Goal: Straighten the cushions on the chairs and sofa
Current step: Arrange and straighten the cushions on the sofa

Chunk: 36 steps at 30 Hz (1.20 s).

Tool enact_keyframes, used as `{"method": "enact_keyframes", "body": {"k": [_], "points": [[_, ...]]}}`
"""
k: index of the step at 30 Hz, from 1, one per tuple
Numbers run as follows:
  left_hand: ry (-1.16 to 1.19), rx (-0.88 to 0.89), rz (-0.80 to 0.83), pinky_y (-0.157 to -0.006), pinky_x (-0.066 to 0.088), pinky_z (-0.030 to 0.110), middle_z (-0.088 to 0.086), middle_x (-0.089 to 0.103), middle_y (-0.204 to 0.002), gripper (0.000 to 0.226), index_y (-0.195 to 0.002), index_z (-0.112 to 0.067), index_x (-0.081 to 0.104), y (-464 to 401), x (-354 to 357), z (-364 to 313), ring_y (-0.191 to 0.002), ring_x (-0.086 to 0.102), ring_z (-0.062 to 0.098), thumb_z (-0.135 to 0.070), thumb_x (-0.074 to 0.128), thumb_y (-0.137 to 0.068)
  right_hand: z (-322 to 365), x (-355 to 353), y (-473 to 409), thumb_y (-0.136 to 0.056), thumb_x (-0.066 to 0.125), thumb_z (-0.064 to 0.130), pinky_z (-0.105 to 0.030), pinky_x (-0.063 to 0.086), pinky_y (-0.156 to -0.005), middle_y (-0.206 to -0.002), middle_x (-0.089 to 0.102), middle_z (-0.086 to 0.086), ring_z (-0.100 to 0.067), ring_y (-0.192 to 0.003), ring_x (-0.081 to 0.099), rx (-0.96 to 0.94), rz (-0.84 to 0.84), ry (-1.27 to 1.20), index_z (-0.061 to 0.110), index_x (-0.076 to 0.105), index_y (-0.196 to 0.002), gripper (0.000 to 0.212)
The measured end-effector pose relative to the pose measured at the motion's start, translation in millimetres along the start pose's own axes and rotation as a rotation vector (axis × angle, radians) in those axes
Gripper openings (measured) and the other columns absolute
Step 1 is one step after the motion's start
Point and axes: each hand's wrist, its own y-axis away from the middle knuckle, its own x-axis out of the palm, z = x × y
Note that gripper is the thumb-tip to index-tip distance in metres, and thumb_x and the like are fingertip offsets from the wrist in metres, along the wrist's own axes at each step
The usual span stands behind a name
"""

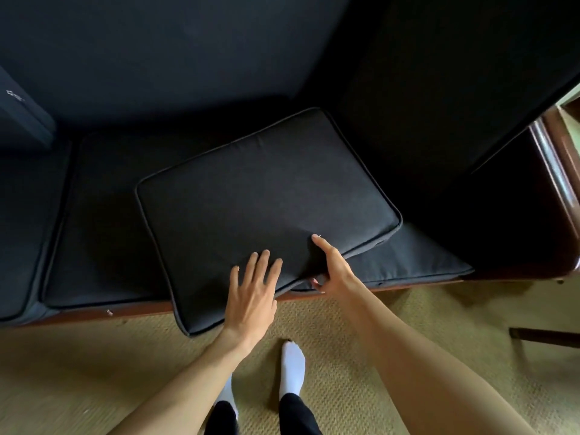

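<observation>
A dark square cushion (263, 199) with piped edges lies skewed on top of the sofa's seat cushions, its near corner hanging over the front edge. My left hand (251, 296) rests flat on its near edge, fingers spread. My right hand (332, 268) grips the same edge, thumb on top and fingers curled underneath. Below it lie the right seat cushion (417, 259) and the middle seat cushion (103, 233). A third seat cushion (22, 221) is at the far left.
The sofa's dark back cushions (188, 58) stand behind. A wooden armrest (561, 171) runs along the right side. A wooden chair leg or rail (543, 334) sits on the tan carpet (78, 372) at right. My socked feet (292, 368) stand close to the sofa front.
</observation>
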Motion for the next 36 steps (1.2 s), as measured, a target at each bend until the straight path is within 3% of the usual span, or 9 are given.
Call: {"method": "enact_keyframes", "body": {"k": [3,6,9,12,16,20,24,29,36], "points": [[-0.041,-0.004,-0.041,-0.108,0.031,0.063,0.015,0.028,-0.158,0.116,-0.153,-0.019,0.024,14,-12,1,-0.144,0.029,0.037,-0.043,0.088,-0.059,11,12,24,-0.035,0.086,0.06,-0.038,0.047,-0.081,-0.12,0.062,0.0,-0.021,-0.104,0.057,0.002,-0.075,0.043,0.018,0.054,-0.124,0.104],[-0.089,-0.077,-0.103,-0.113,0.012,0.066,0.015,0.019,-0.161,0.125,-0.156,-0.023,0.014,14,-40,14,-0.147,0.02,0.038,-0.039,0.089,-0.057,25,28,51,-0.039,0.085,0.059,-0.037,0.043,-0.073,-0.118,0.061,-0.002,-0.022,-0.1,0.058,0.009,-0.062,0.071,0.017,0.056,-0.122,0.097],[-0.09,-0.125,-0.126,-0.109,0.022,0.067,0.014,0.035,-0.154,0.126,-0.153,-0.026,0.023,-5,-78,36,-0.14,0.034,0.038,-0.033,0.093,-0.048,35,33,78,-0.05,0.074,0.054,-0.034,0.044,-0.07,-0.111,0.064,-0.005,-0.02,-0.088,0.058,-0.074,0.003,0.106,0.015,0.062,-0.112,0.074],[-0.094,-0.118,-0.154,-0.103,0.032,0.064,0.009,0.046,-0.146,0.124,-0.148,-0.026,0.032,-28,-112,53,-0.133,0.043,0.035,-0.034,0.093,-0.041,29,31,98,-0.05,0.068,0.046,-0.038,0.048,-0.079,-0.111,0.06,-0.009,-0.026,-0.095,0.057,-0.4,-0.124,0.381,0.005,0.056,-0.123,0.085],[-0.069,-0.118,-0.134,-0.095,0.041,0.061,0.003,0.052,-0.139,0.124,-0.143,-0.029,0.031,-52,-155,72,-0.124,0.05,0.03,-0.033,0.092,-0.035,41,38,112,-0.063,0.083,0.027,-0.05,0.031,-0.109,-0.155,0.011,-0.014,-0.035,-0.137,0.021,-0.984,-0.565,0.925,0.011,-0.001,-0.155,0.126],[-0.045,-0.092,-0.057,-0.103,0.038,0.058,-0.003,0.041,-0.147,0.122,-0.147,-0.031,0.019,-63,-185,84,-0.132,0.042,0.026,-0.043,0.089,-0.048,95,52,103,-0.063,0.086,0.021,-0.069,0.01,-0.114,-0.165,-0.013,-0.01,-0.043,-0.149,-0.008,-1.227,-0.498,1.523,0.023,-0.014,-0.156,0.136],[0.031,-0.069,-0.055,-0.106,0.035,0.055,-0.005,0.038,-0.149,0.118,-0.148,-0.031,0.017,-80,-213,100,-0.134,0.039,0.025,-0.047,0.086,-0.054,143,72,113,-0.065,0.086,0.034,-0.077,0.002,-0.11,-0.166,0.001,-0.003,-0.033,-0.153,-0.004,-1.262,-0.375,1.823,0.026,-0.016,-0.154,0.136],[0.061,-0.07,-0.087,-0.104,0.033,0.053,-0.005,0.043,-0.145,0.114,-0.147,-0.029,0.024,-106,-243,130,-0.13,0.042,0.025,-0.052,0.082,-0.052,187,110,124,-0.063,0.087,0.034,-0.077,0.001,-0.109,-0.155,0.019,-0.004,-0.031,-0.149,0.009,-1.189,-0.352,1.875,0.024,0.009,-0.153,0.12],[0.05,-0.06,-0.293,-0.1,0.035,0.055,-0.003,0.054,-0.132,0.105,-0.14,-0.024,0.036,-127,-250,169,-0.119,0.052,0.024,-0.061,0.077,-0.051,240,155,132,-0.059,0.089,0.028,-0.076,0.002,-0.11,-0.147,0.023,-0.002,-0.029,-0.145,0.015,-1.102,-0.329,1.952,0.023,0.01,-0.151,0.122]]}}
